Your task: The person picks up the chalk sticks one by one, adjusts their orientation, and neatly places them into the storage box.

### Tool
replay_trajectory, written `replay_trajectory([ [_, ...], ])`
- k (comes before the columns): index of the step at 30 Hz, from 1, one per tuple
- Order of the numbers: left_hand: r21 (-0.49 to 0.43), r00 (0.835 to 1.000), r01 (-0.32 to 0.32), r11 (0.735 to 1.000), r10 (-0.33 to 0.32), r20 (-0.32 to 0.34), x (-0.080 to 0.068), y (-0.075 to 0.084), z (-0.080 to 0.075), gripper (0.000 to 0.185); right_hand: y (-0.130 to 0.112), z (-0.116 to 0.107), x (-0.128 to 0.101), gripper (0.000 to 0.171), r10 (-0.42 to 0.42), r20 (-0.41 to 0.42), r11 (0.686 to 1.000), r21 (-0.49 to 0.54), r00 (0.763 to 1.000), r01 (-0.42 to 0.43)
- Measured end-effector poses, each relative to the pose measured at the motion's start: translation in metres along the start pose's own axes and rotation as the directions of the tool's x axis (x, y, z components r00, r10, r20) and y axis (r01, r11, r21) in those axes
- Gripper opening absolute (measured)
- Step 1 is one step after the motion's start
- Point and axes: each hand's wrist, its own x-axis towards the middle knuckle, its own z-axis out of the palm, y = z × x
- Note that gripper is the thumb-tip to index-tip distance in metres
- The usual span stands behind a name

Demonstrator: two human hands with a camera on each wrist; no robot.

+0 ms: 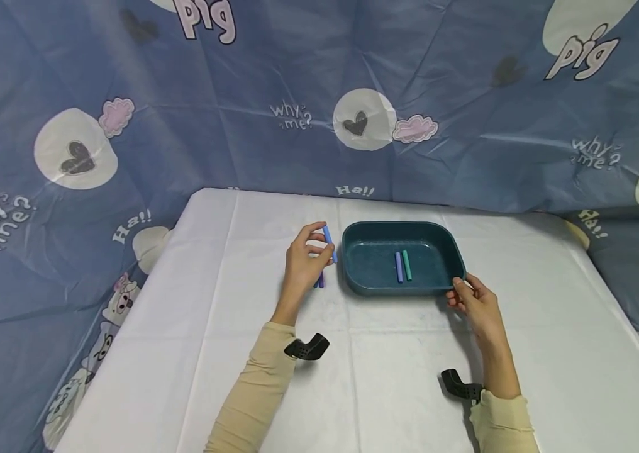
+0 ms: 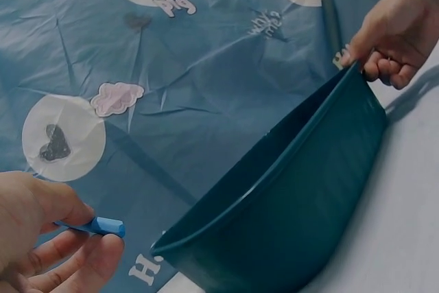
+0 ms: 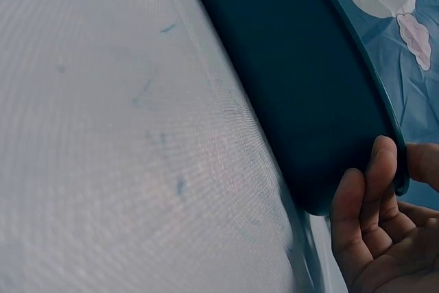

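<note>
My left hand pinches a short blue crayon-like stick between thumb and fingers, just left of a dark teal tray. In the left wrist view the stick shows flat sides, and its tip points toward the tray's rim. My right hand grips the tray's near right corner, thumb on the rim and fingers under the outer wall. Inside the tray lie a violet stick and a green stick, side by side. Darker purple sticks lie on the cloth, partly hidden by my left hand.
A white cloth covers the table, with faint blue marks near the tray in the right wrist view. Behind it hangs a blue printed curtain. Black wrist mounts stick out from both forearms.
</note>
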Motion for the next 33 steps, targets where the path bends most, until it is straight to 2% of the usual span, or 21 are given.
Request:
replay_trajectory([
  [5, 0.003, 1.000, -0.006, 1.000, 0.006, 0.008, 0.002, 0.007, 0.009, 0.046, 0.000, 0.000, 0.000, 0.062, 0.001, -0.005, 1.000, 0.001, 1.000, -0.001],
  [15, -0.043, 0.997, 0.023, 0.999, -0.019, 0.074, 0.009, 0.021, 0.031, 0.045, 0.001, -0.001, 0.002, 0.064, -0.019, 0.009, 1.000, 0.016, 1.000, 0.018],
  [27, -0.001, 0.989, 0.064, 0.998, -0.063, 0.133, 0.012, 0.016, 0.046, 0.045, 0.001, -0.003, 0.004, 0.063, -0.027, 0.014, 0.999, 0.019, 1.000, 0.026],
  [33, 0.003, 0.987, 0.035, 0.999, -0.035, 0.156, 0.011, 0.017, 0.055, 0.044, 0.002, -0.002, 0.004, 0.061, -0.004, 0.007, 1.000, 0.008, 1.000, 0.004],
])
